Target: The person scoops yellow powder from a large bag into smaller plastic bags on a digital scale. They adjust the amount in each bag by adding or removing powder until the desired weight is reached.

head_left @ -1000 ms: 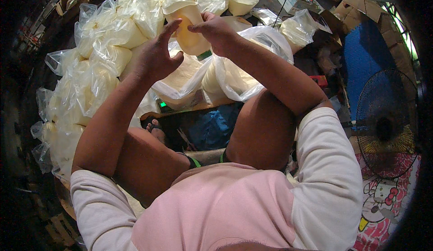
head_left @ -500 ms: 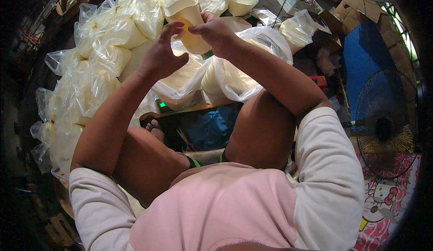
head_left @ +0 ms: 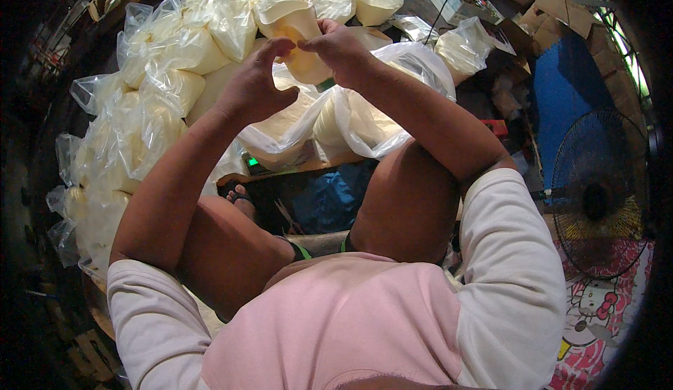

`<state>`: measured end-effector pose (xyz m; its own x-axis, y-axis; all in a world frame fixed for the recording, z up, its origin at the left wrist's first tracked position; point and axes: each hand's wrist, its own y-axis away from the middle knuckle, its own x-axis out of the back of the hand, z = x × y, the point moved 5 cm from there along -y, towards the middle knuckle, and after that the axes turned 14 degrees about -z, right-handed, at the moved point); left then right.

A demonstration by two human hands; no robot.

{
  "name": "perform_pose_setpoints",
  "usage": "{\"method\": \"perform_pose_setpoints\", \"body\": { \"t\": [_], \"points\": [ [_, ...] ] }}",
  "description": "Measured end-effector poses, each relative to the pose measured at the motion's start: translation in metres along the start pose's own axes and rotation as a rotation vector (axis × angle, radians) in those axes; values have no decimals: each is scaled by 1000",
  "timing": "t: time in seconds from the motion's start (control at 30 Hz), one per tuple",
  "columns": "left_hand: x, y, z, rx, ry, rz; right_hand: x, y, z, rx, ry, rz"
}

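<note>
My right hand (head_left: pixel 342 52) grips the side of a pale, translucent, cup-like container (head_left: pixel 298 64) with a wide mouth at its top. A yellowish patch shows through its wall. My left hand (head_left: pixel 261 85) is curved beside it, thumb well apart from the fingers, fingertips at the container's near side close to my right thumb. I cannot tell how firmly they touch it. Below both hands lies a large open clear plastic bag (head_left: pixel 280 145) with cream-coloured powder (head_left: pixel 371 120) in it. A bit of green shows just under the container.
Clear bags filled with cream-coloured stuff (head_left: pixel 158 117) are heaped left and ahead; another filled bag (head_left: pixel 463 45) sits at the far right. A small green-lit display (head_left: pixel 252 161) shows below the open bag. A fan (head_left: pixel 596 201) stands at right, near a blue panel (head_left: pixel 571 103).
My left hand has shifted slightly to the right, its fingers closer to my right thumb. The container has stayed almost in place in my right hand.
</note>
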<state>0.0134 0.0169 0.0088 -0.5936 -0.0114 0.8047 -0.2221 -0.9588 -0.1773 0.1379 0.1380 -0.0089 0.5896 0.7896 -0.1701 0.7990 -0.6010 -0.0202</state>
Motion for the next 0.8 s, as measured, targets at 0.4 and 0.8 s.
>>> {"method": "perform_pose_setpoints", "body": {
  "t": [0.4, 0.8],
  "points": [
    [7, 5, -11, -15, 49, 124, 9, -7, -1, 21, 74, -43],
    [-2, 1, 11, 112, -16, -53, 4, -6, -2, 68, 119, -9]
  ]
}}
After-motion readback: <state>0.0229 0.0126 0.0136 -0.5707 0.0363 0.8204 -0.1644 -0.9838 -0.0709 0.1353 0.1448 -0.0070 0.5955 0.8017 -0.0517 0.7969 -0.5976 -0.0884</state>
